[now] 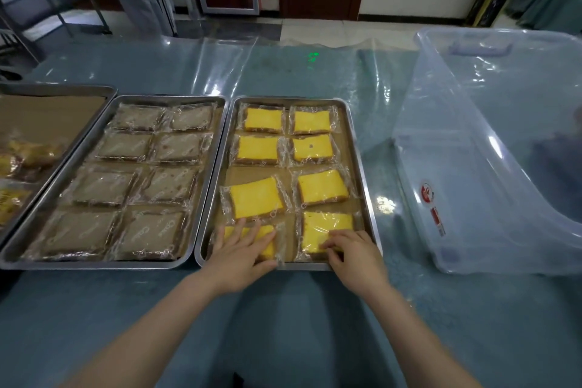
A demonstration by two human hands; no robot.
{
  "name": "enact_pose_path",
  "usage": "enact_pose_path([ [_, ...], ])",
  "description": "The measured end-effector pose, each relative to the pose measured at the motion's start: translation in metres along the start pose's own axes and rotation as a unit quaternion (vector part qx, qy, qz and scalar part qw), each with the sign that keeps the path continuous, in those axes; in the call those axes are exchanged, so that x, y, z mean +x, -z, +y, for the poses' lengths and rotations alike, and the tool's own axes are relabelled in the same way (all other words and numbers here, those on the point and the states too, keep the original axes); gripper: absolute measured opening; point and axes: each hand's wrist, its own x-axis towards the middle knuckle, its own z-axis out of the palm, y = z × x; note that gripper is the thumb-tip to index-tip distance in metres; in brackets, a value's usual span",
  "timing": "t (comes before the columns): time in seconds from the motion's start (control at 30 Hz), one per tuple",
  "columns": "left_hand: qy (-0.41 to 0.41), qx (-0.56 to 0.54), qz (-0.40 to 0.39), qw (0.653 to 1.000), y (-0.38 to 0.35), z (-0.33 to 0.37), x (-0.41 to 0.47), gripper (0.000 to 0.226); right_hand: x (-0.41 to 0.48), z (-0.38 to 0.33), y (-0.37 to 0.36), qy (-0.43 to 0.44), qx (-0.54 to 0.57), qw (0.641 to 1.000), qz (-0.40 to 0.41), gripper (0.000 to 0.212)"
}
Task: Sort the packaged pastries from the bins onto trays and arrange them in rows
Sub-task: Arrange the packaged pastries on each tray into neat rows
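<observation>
Both hands are at the lower middle of the frame, over the near end of the yellow-cake tray [361, 167]. The left hand [242, 253] lies flat, with straight and spread fingers, on the near-left packet [267, 239]; it presses on it and does not grip. The right hand [357, 253] has bent fingers on the near-right packet [324, 225], and its fingertips pinch the near edge of the wrapper. This tray carries eight wrapped yellow cakes in two columns of four. The third packet [255, 198] in the left column lies a little tilted.

Just left of it, the brown-cake tray [94, 263] holds eight wrapped brown pastries in two neat columns. A third tray [63, 89] at the left edge of the frame has brown paper and some yellow packets [28, 154], partly cut off. At the right of the frame a clear plastic bin [456, 198] lies tilted on the worktop [141, 309], which is blue-green under a clear film.
</observation>
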Motion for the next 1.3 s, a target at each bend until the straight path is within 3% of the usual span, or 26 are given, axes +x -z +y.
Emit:
enact_pose_path([
  [0.1,0.019,-0.01,-0.036,0.999,0.004,-0.004,0.014,0.06,0.001,0.001,0.0,0.0,-0.004,1.0,-0.013,0.021],
  [0.23,0.024,-0.031,-0.02,0.999,0.003,-0.005,0.027,0.062,0.01,-0.003,0.002,-0.015,-0.002,0.999,-0.032,0.02],
  [0.33,0.024,-0.045,0.04,0.998,0.0,-0.007,0.031,0.063,0.019,-0.006,0.004,-0.028,0.017,0.999,-0.026,0.021],
  [0.47,0.044,-0.067,0.177,0.981,0.003,-0.009,0.036,0.056,0.036,-0.008,0.006,-0.016,0.045,0.997,0.067,0.028],
  [0.53,0.051,-0.076,0.197,0.976,0.009,-0.008,0.045,0.055,0.048,-0.009,0.005,0.01,0.041,0.996,0.081,0.031],
  [0.8,0.084,0.002,0.081,0.993,0.022,-0.005,0.089,0.069,0.098,-0.011,-0.013,0.01,-0.083,0.994,-0.065,0.059],
  [1.03,0.052,0.034,0.083,0.995,0.019,-0.022,0.09,0.069,0.096,-0.012,-0.03,-0.001,-0.135,0.99,-0.049,0.061],
  [1.3,0.08,0.063,0.113,0.988,0.002,-0.019,0.067,0.073,0.076,-0.012,-0.022,-0.004,-0.152,0.988,-0.035,0.068],
])
